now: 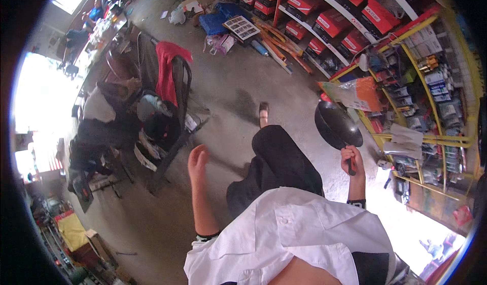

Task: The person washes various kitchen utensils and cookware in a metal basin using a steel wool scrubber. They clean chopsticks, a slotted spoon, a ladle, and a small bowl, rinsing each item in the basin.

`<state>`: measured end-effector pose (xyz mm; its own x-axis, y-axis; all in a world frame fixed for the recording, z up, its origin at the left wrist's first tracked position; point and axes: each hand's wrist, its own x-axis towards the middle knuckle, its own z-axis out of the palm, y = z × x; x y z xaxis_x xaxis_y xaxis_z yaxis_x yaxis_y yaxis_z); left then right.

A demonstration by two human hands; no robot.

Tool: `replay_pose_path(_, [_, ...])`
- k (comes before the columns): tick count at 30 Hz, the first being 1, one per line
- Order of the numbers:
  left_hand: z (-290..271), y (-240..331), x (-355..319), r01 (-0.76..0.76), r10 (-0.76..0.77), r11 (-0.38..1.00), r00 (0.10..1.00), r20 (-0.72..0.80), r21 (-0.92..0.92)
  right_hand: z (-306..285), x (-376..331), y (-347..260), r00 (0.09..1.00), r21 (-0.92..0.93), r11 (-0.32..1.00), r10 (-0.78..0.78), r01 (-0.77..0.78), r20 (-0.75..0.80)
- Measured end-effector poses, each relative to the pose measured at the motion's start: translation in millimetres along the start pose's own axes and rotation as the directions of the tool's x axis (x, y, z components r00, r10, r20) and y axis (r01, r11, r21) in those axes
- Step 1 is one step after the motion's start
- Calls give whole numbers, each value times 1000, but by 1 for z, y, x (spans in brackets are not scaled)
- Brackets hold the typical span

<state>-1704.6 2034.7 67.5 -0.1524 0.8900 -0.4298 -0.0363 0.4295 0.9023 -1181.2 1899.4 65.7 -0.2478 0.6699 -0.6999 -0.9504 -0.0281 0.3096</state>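
One black pan (337, 124) in right hand (353, 159), left hand (198, 159) apart.

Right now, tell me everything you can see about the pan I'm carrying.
The pan is dark, round and bowl-like, seemingly metal, with a glossy sheen on its surface. Its dark handle points back toward your body, gripped in your right hand. It is held in front of you, to your right. An orange-and-clear packet appears just beyond it; I can't tell whether they touch.
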Motion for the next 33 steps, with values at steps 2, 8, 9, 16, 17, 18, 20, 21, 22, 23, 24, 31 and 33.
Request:
replay_pose_path(2, [36,8,55,45,-43,999,996,80,-23,18,43,-6,999,3,999,-35,35,-29])
replay_pose_path(8, [150,-1,230,327,-313,945,918,245,-19,65,179,-41,993,-33,993,-113,114,31])
replay_pose_path(9, [163,-11,266,392,-379,920,884,273,10,74,199,-39,998,128,991,-33,40,-55])
replay_pose_path(16, [251,-171,522,247,-369,900,870,328,359,114,301,-33,986,173,972,-153,162,-67])
replay_pose_path(17, [229,-212,578,115,-279,858,923,265,501,119,327,-36,989,164,979,-104,120,-104])
replay_pose_path(18, [217,-235,610,15,-210,771,950,232,637,127,341,-34,992,189,977,-77,96,-102])
replay_pose_path(20, [259,-239,662,170,-362,827,891,275,536,143,357,-36,988,196,974,-89,114,-127])
replay_pose_path(21, [280,-238,680,264,-443,831,846,297,489,142,364,-38,985,189,975,-93,120,-147])
replay_pose_path(22, [341,-232,675,307,-450,854,840,302,420,140,362,-45,970,168,968,-155,186,-185])
replay_pose_path(23, [385,-218,677,339,-447,869,849,282,359,143,364,-48,955,150,963,-188,226,-230])
replay_pose_path(24, [357,-226,718,304,-460,816,856,234,491,148,379,-42,960,153,972,-136,177,-245])
replay_pose_path(31, [430,-253,864,285,-296,955,938,181,83,130,418,-57,931,-40,987,-161,157,-329])
replay_pose_path(33, [384,-229,916,344,-360,931,919,161,120,126,430,-43,950,67,987,-122,147,-287])
